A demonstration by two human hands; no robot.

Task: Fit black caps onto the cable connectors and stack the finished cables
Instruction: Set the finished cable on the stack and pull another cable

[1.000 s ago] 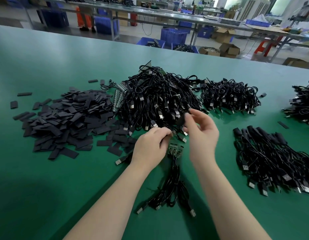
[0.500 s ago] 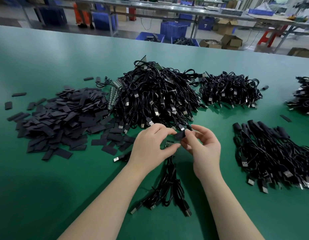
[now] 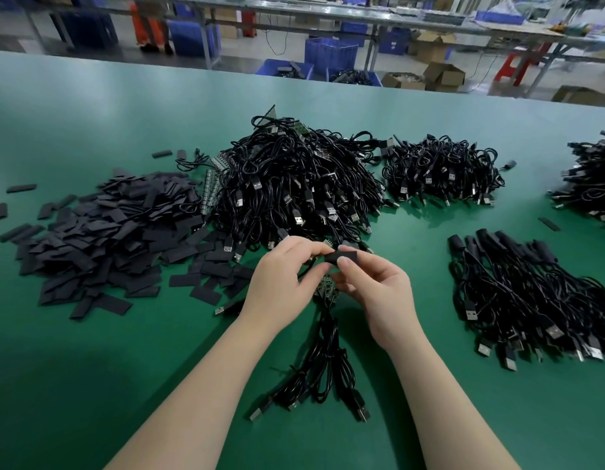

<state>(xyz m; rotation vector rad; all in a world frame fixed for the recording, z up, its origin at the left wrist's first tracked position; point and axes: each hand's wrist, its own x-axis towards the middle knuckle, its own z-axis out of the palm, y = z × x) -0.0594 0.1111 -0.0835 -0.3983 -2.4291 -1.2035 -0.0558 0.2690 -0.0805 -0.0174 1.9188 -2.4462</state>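
Black, glossy cables in a small loose bundle lie nearest on the green table mat, their metal plugs fanned toward the person, and the bundle runs up between the two forearms. Above it the left hand curls its fingers round the upper end of one cable, where a small green circuit-board connector peeks out below the knuckles. Touching it from the other side, the right hand pinches a short black rectangular cap between thumb and forefinger, the cap lying level and meeting the left fingertips.

To seat the cap well, it seems wise to keep its open mouth square to the connector, steady the board with the left hand, and slide straight without twisting; whether the connector has already entered cannot be told.

Just beyond the hands rises the big tangled heap of uncapped black cables. Left of it spreads the flat pile of spare black caps. To the right lies the fanned stack of capped cables, where this one probably belongs once finished. Farther back sits a smaller cable heap.
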